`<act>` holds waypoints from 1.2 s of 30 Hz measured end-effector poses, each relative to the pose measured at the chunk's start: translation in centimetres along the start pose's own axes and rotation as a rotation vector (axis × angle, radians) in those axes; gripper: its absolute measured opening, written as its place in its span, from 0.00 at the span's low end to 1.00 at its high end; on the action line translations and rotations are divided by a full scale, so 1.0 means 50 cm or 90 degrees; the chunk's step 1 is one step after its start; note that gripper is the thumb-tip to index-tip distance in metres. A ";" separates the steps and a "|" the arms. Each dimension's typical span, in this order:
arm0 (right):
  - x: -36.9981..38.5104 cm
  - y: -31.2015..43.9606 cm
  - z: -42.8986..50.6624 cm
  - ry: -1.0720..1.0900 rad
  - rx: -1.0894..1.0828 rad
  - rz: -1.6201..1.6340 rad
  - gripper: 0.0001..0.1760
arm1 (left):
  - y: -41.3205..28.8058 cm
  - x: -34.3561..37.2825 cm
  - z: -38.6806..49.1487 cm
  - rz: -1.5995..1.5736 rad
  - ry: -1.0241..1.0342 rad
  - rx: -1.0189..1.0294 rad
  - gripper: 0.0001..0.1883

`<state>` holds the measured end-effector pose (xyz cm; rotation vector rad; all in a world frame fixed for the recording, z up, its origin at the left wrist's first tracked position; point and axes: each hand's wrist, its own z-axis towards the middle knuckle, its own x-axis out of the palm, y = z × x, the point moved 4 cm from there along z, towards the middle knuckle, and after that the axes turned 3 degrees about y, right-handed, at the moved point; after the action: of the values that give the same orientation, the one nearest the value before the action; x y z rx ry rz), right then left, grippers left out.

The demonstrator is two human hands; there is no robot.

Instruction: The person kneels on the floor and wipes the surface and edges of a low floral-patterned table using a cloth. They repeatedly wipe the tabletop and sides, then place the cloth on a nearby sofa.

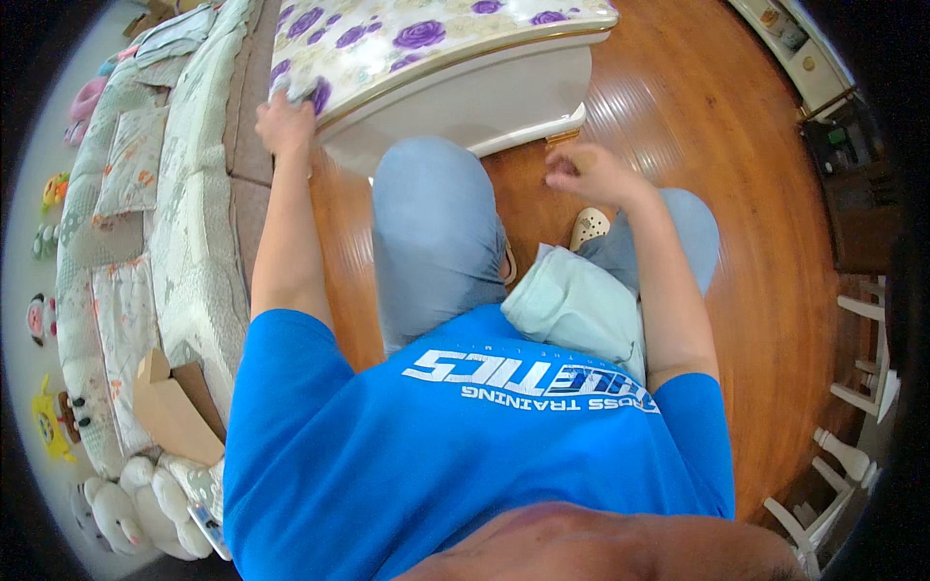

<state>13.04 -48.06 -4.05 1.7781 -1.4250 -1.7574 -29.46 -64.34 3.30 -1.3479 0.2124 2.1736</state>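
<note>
My left hand grips a crumpled whitish cloth at the near left corner of a low white table. The table's floral cover is white with purple roses, and the cloth lies over its edge. To the right, my right hand hovers above the wooden floor near the table's base. Its fingers are loosely curled and slightly blurred, and nothing shows in them. A folded pale green fabric rests on my lap, below my right forearm.
A sofa with quilted covers runs along the left, bearing cushions, an open cardboard box and plush toys. White chairs and a dark cabinet stand at the right. My bent knees are close to the table.
</note>
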 end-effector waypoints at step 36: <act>-0.036 0.094 0.165 0.149 -0.023 -0.071 0.17 | 0.268 0.005 -0.099 0.188 0.180 0.466 0.18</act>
<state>4.18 -45.40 -1.30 2.0020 -1.2145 -1.5528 -32.97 -77.36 -1.38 -1.2124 1.2473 1.8093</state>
